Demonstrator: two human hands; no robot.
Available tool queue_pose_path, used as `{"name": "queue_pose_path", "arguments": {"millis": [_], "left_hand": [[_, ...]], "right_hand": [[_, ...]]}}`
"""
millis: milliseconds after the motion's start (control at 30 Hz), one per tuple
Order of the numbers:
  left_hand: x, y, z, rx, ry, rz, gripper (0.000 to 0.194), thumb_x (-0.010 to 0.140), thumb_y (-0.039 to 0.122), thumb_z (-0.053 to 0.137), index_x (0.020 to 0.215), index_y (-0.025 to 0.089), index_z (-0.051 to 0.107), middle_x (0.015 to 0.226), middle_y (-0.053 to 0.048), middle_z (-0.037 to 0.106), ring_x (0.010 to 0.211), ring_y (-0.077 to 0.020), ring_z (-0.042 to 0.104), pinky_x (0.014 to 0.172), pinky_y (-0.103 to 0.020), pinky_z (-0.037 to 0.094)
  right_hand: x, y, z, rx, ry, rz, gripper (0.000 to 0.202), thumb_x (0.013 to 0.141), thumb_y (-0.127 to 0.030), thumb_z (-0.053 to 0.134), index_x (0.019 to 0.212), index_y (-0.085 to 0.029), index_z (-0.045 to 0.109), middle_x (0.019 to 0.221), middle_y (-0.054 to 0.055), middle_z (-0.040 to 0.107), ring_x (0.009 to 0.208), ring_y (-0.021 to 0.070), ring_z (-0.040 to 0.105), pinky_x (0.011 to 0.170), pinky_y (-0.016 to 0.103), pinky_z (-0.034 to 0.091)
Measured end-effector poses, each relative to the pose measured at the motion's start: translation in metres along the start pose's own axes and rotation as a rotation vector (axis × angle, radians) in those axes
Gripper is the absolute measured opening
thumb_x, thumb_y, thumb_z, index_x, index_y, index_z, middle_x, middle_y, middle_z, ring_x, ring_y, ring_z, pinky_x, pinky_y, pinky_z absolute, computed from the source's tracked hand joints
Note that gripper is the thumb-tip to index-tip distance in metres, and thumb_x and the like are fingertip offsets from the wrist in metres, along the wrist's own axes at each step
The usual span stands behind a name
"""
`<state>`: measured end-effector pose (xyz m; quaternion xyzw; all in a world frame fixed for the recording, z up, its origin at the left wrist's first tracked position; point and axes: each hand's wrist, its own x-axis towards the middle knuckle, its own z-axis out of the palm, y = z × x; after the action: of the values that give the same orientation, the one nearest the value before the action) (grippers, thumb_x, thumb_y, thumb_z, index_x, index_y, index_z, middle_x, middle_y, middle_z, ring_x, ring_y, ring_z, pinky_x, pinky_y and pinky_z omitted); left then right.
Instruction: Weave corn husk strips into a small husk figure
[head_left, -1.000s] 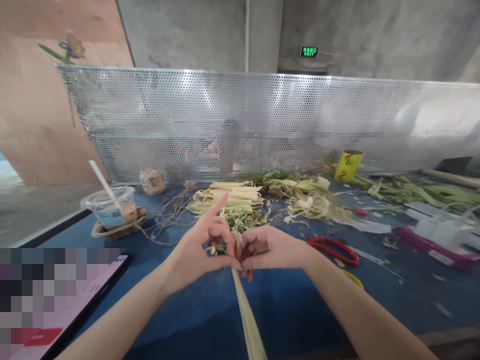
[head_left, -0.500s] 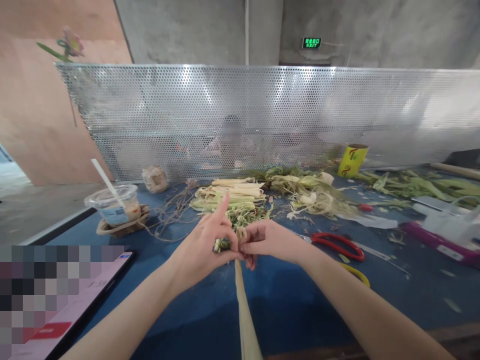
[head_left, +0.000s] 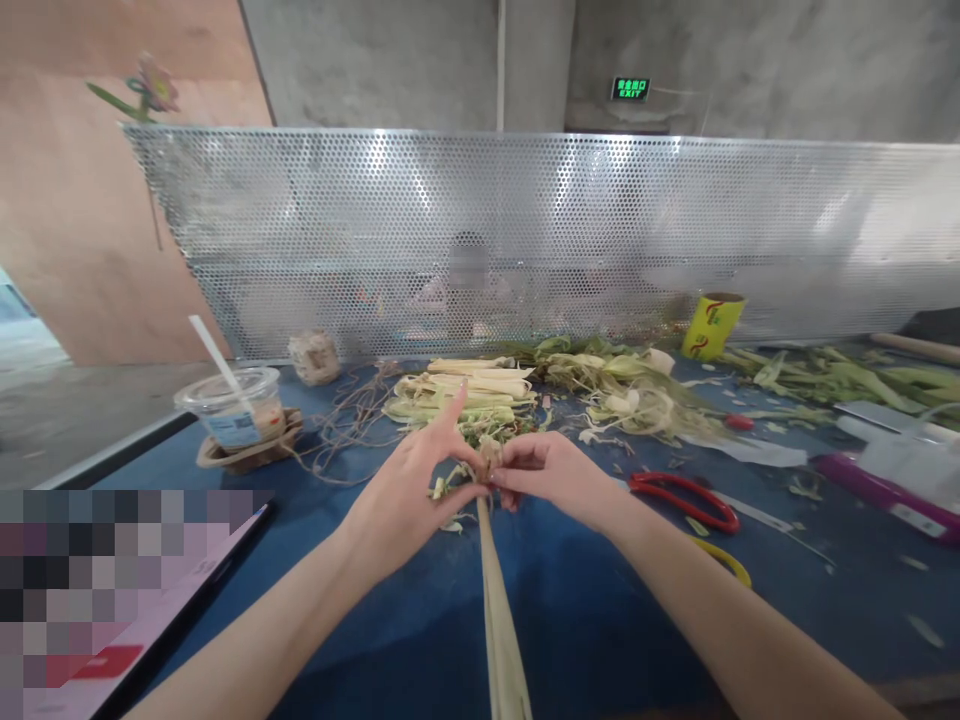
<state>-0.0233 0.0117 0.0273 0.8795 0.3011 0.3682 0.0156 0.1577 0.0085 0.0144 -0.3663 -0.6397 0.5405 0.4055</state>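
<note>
A long pale husk strip (head_left: 501, 610) runs from between my hands down to the near edge of the view. My left hand (head_left: 416, 480) pinches its top end between thumb and a finger, with the index finger pointing up. Close against it, my right hand (head_left: 551, 472) pinches the same small bundled spot from the other side. Small green and cream bits (head_left: 448, 487) stick out by the left fingers. Just beyond lies a pile of pale yellow-green husks (head_left: 465, 390). The fingertips partly hide the pinched spot.
Red-handled scissors (head_left: 684, 500), a yellow handle (head_left: 724, 562) and a purple object (head_left: 885, 497) lie right. A lidded cup (head_left: 238, 410), tangled twine (head_left: 352, 415) and a tablet (head_left: 195, 580) are left. Behind stand a yellow roll (head_left: 712, 325) and a perforated metal screen (head_left: 525, 230).
The whole view has shifted slightly. Both hands stay together at the husk's top end, and the pale bits beside my left fingers have changed position a little.
</note>
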Motion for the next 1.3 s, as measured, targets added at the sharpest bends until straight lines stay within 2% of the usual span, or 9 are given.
{"name": "queue_pose_path", "arguments": {"millis": [100, 233, 433, 633, 767, 900, 1067, 1200, 1300], "left_hand": [[-0.001, 0.001, 0.0, -0.092, 0.017, -0.069, 0.08, 0.075, 0.023, 0.059, 0.136, 0.026, 0.006, 0.082, 0.003, 0.067, 0.089, -0.0146, 0.059, 0.083, -0.031, 0.047], [0.0, 0.003, 0.0, -0.15, 0.031, -0.128, 0.062, 0.074, 0.025, 0.059, 0.129, 0.024, 0.03, 0.081, 0.002, 0.068, 0.083, -0.0143, 0.062, 0.072, -0.026, 0.05], [0.0, 0.005, 0.001, -0.145, 0.074, -0.143, 0.056, 0.074, 0.021, 0.06, 0.125, 0.021, 0.036, 0.069, 0.003, 0.066, 0.08, -0.0143, 0.062, 0.077, -0.029, 0.049], [-0.004, 0.0, 0.004, 0.073, 0.139, 0.087, 0.012, 0.078, 0.019, 0.053, 0.088, 0.02, 0.06, 0.096, -0.005, 0.063, 0.079, -0.0143, 0.061, 0.073, -0.029, 0.05], [-0.004, -0.008, 0.003, 0.091, 0.165, 0.389, 0.042, 0.077, 0.013, 0.055, 0.116, 0.02, 0.043, 0.081, -0.003, 0.065, 0.078, -0.0144, 0.06, 0.073, -0.03, 0.049], [-0.004, -0.01, 0.002, 0.127, 0.171, 0.52, 0.048, 0.074, 0.01, 0.057, 0.117, 0.02, 0.041, 0.084, -0.003, 0.065, 0.078, -0.0136, 0.06, 0.07, -0.028, 0.049], [-0.003, -0.002, 0.004, 0.177, 0.137, 0.389, 0.023, 0.077, 0.012, 0.054, 0.099, 0.017, 0.054, 0.082, -0.004, 0.065, 0.079, -0.0138, 0.06, 0.071, -0.028, 0.048], [-0.004, 0.002, 0.005, 0.07, 0.116, 0.229, 0.026, 0.079, 0.016, 0.053, 0.104, 0.019, 0.052, 0.079, -0.002, 0.066, 0.085, -0.0153, 0.06, 0.081, -0.034, 0.047], [-0.006, 0.002, 0.005, 0.016, 0.1, 0.063, 0.019, 0.074, 0.026, 0.06, 0.092, 0.021, 0.058, 0.08, -0.002, 0.066, 0.09, -0.0174, 0.059, 0.084, -0.036, 0.046]], "right_hand": [[0.0, -0.002, -0.001, -0.039, 0.011, -0.035, 0.017, 0.07, -0.03, 0.062, 0.068, -0.013, 0.061, 0.052, -0.002, 0.058, 0.048, 0.0084, 0.054, 0.055, 0.024, 0.046], [0.0, 0.0, 0.0, -0.051, 0.008, -0.045, 0.016, 0.07, -0.03, 0.062, 0.07, -0.014, 0.062, 0.051, -0.003, 0.058, 0.048, 0.0084, 0.054, 0.055, 0.023, 0.045], [0.0, 0.003, 0.002, 0.018, 0.024, 0.008, 0.018, 0.068, -0.03, 0.064, 0.063, -0.014, 0.06, 0.049, -0.003, 0.057, 0.047, 0.0088, 0.054, 0.052, 0.023, 0.045], [0.0, 0.006, 0.004, 0.14, 0.034, 0.061, 0.021, 0.066, -0.033, 0.066, 0.065, -0.013, 0.062, 0.051, -0.002, 0.058, 0.046, 0.0072, 0.053, 0.049, 0.02, 0.042], [0.001, 0.009, 0.002, 0.252, -0.005, 0.073, 0.019, 0.063, -0.03, 0.069, 0.063, -0.012, 0.062, 0.058, -0.001, 0.061, 0.048, 0.0069, 0.054, 0.052, 0.022, 0.045], [0.0, 0.01, 0.0, 0.26, -0.021, 0.064, 0.019, 0.063, -0.029, 0.07, 0.063, -0.012, 0.063, 0.059, 0.0, 0.061, 0.049, 0.0073, 0.056, 0.052, 0.022, 0.046], [-0.001, 0.007, 0.0, 0.275, -0.016, 0.091, 0.021, 0.063, -0.03, 0.07, 0.066, -0.011, 0.062, 0.061, 0.001, 0.062, 0.051, 0.0082, 0.058, 0.054, 0.022, 0.047], [-0.003, 0.004, 0.003, 0.313, -0.003, 0.098, 0.021, 0.06, -0.029, 0.071, 0.064, -0.012, 0.06, 0.059, 0.0, 0.063, 0.051, 0.0087, 0.059, 0.055, 0.022, 0.048], [-0.003, 0.003, 0.003, 0.271, -0.004, 0.076, 0.02, 0.062, -0.029, 0.07, 0.064, -0.012, 0.06, 0.055, -0.001, 0.061, 0.048, 0.0077, 0.057, 0.053, 0.021, 0.047]]}}
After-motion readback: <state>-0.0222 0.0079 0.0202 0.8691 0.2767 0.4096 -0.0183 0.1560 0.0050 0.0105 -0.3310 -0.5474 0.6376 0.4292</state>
